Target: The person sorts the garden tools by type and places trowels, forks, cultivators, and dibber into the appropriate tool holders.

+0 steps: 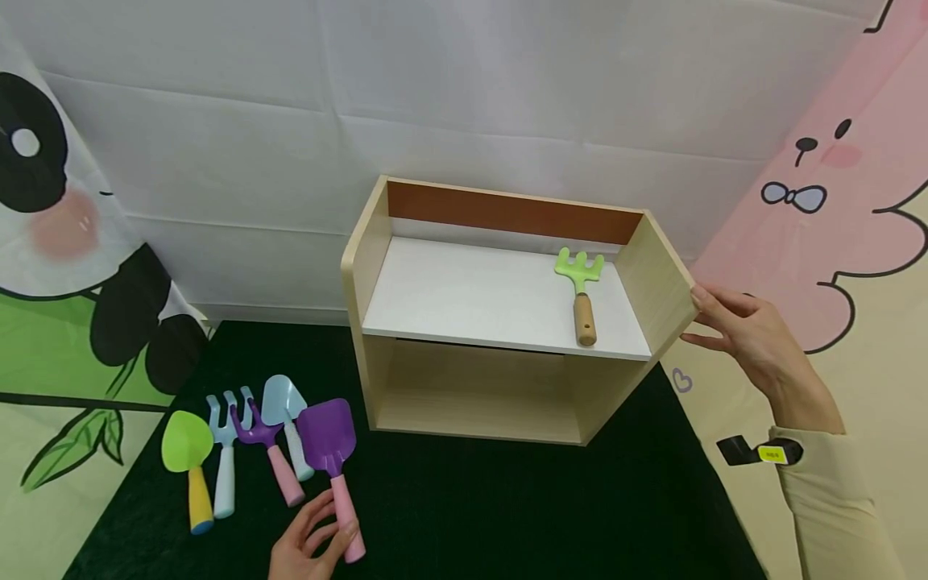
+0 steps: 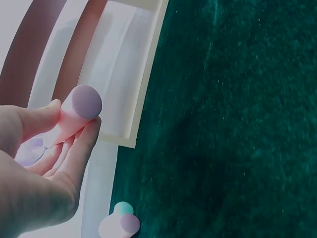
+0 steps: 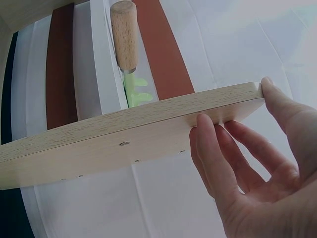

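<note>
In my left hand (image 1: 313, 538) I pinch the pink handle of a purple toy shovel (image 1: 329, 431) between thumb and fingers; the left wrist view shows the handle's round end (image 2: 87, 102). My right hand (image 1: 750, 334) holds the right side panel of a small two-level wooden shelf (image 1: 670, 278). Its thumb is at the panel's corner edge, and the bent fingers touch the outer face (image 3: 163, 131). On the white upper board lies a green toy rake (image 1: 582, 294) with a wooden handle, tines toward the back, also visible in the right wrist view.
Left of the shelf on the dark green cloth (image 1: 493, 507) lie a green trowel (image 1: 187, 443) with a yellow handle, a light blue fork (image 1: 225, 467), a purple fork (image 1: 279, 463) with a pink handle and a light blue trowel (image 1: 284, 399). A white curtain (image 1: 464, 105) hangs behind.
</note>
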Demonstrator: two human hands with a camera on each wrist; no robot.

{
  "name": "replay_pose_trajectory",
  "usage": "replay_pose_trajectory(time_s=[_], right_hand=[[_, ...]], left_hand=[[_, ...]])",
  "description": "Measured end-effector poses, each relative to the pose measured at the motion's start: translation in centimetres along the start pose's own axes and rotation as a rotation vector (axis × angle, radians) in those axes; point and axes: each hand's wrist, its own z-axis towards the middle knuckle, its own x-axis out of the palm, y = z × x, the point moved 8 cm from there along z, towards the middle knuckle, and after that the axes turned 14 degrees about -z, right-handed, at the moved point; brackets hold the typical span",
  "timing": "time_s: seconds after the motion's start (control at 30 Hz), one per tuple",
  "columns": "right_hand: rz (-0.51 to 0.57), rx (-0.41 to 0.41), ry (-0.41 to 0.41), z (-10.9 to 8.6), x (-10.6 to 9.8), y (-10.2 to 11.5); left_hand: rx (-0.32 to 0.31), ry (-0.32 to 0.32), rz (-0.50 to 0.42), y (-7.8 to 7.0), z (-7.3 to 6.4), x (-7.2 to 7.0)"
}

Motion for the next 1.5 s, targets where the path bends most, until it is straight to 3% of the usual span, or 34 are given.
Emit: replay_pose_trajectory(time_s=[0.23, 0.67, 1.03, 1.17, 1.33, 1.5], right_hand=[[-0.003, -0.001, 0.003, 0.1, 0.2, 0.2], [-0.066, -0.014, 0.022, 0.1, 0.2, 0.4], [-0.12, 0.006, 0.025, 0.0, -0.2, 0.9], [-0.103, 0.015, 0.015, -0.1, -0.4, 0.9], [-0.084, 0.027, 0.011, -0.3, -0.4, 0.8], [-0.061, 0.028, 0.008, -0.3, -0.3, 0.9]], left_hand=[[0.051, 0.033, 0.019, -0.5, -0.3, 1.6], [0.063, 0.128, -0.006, -0.8, -0.4, 4.8], [0.056, 0.281, -0.08, -0.8, -0.5, 7.6], [0.054, 0.339, -0.065, -0.9, -0.4, 8.7], [0.08, 0.378, -0.021, -1.2, -0.1, 9.8], [0.095, 0.403, -0.032, -1.5, 0.4, 10.8]])
